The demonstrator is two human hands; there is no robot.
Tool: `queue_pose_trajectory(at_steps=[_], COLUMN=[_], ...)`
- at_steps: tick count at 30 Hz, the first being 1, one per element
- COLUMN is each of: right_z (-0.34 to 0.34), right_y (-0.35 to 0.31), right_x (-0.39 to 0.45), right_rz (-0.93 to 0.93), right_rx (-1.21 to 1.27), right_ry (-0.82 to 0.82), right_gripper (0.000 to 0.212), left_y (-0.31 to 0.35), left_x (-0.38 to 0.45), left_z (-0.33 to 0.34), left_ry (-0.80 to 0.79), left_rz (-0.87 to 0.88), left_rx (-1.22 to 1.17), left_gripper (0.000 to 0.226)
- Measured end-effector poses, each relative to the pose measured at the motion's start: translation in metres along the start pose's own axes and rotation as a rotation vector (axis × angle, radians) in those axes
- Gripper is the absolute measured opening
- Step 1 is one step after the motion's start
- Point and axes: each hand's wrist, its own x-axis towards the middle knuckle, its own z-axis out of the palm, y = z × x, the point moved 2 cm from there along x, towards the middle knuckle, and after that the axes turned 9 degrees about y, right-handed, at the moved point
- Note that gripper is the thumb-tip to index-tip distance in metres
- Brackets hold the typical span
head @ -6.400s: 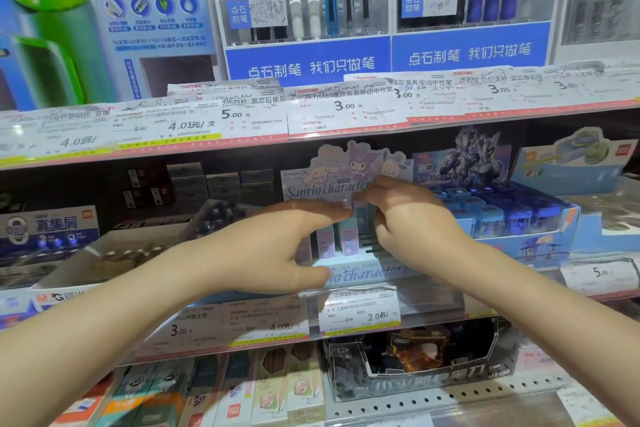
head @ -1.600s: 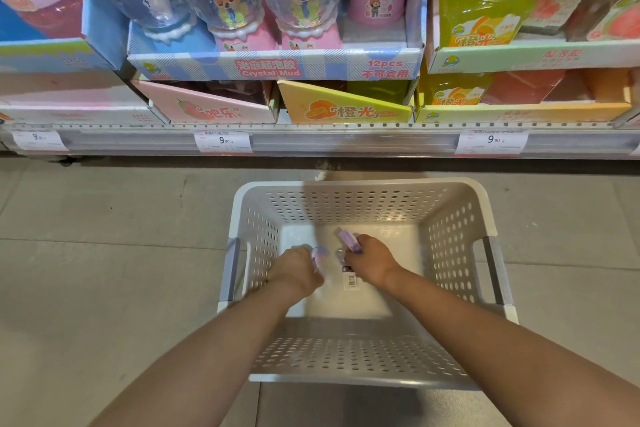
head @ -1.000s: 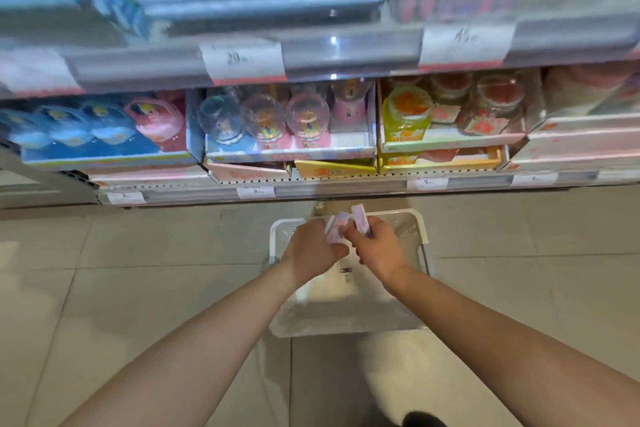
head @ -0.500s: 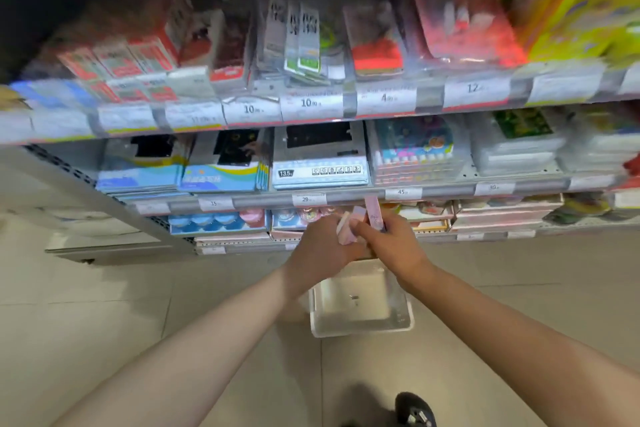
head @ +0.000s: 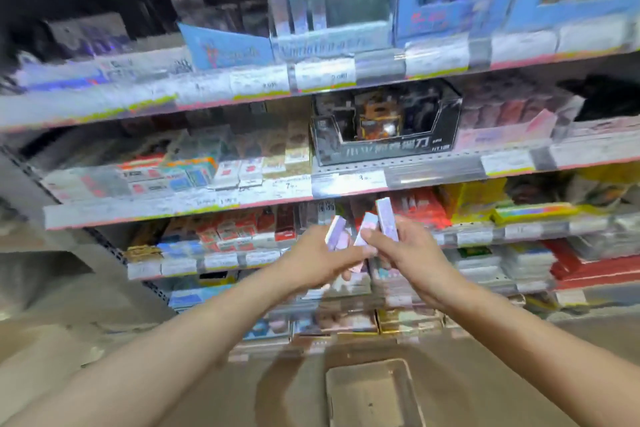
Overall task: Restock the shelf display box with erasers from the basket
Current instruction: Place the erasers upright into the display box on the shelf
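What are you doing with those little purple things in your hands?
A person is standing at a shop shelf holding small purple erasers in both hands. The left hand and the right hand are close together, each gripping some, raised in front of the shelves. The basket sits on the floor below. The erasers are not in any box on the shelf yet. The picture is blurry, so the shelf labels cannot be read.

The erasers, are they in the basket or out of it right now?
Out. The erasers are gripped in the left hand and right hand, raised before the shelves, above the basket.
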Motion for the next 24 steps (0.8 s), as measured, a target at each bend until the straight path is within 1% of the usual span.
queue_pose_trajectory(at_steps=[2,5,7,9,10,12,13,16,18,21,22,24], right_z=[-0.003,-0.007,-0.01,-0.015,-0.019,-0.029,-0.035,-0.051,-0.063,-0.078,-0.082,-0.087], right_y=[-0.036,-0.082,-0.108,-0.129,-0.138,-0.152,-0.159,-0.175,-0.186,-0.204,-0.21,-0.221], right_x=[0.003,0.006,0.008,0.012,0.014,0.021,0.025,0.043,0.061,0.089,0.099,0.116], right_rz=[-0.073,-0.157,-0.214,-0.274,-0.304,-0.402,-0.459,-0.529,-0.55,-0.606,-0.637,-0.699], right_rx=[0.01,-0.007,0.023,0.036,0.035,-0.017,-0.064,-0.17,-0.195,-0.249,-0.29,-0.365], right_ry=[-0.002,-0.028,-0.043,-0.044,-0.034,-0.019,-0.019,-0.031,-0.037,-0.047,-0.054,-0.072], right_gripper=[0.024,0.017,0.014,0.007,0.01,0.026,0.031,0.031,0.03,0.026,0.025,0.027], left_y=[0.03,0.071,0.094,0.114,0.124,0.143,0.152,0.17,0.176,0.182,0.184,0.188], left_x=[-0.003,-0.01,-0.012,-0.012,-0.011,-0.01,-0.009,0.001,0.014,0.041,0.05,0.066], left_z=[-0.02,-0.041,-0.048,-0.051,-0.052,-0.052,-0.051,-0.051,-0.055,-0.072,-0.078,-0.09], left_ry=[0.007,-0.025,-0.003,0.036,0.058,0.106,0.117,0.132,0.166,0.292,0.335,0.404], left_rz=[0.029,0.083,0.15,0.213,0.241,0.294,0.316,0.334,0.327,0.363,0.379,0.397], left_rx=[-0.016,-0.088,-0.106,-0.094,-0.096,-0.112,-0.119,-0.088,-0.025,0.159,0.264,0.471], left_gripper=[0.038,0.034,0.036,0.034,0.031,0.027,0.024,0.022,0.021,0.007,0.009,0.022])
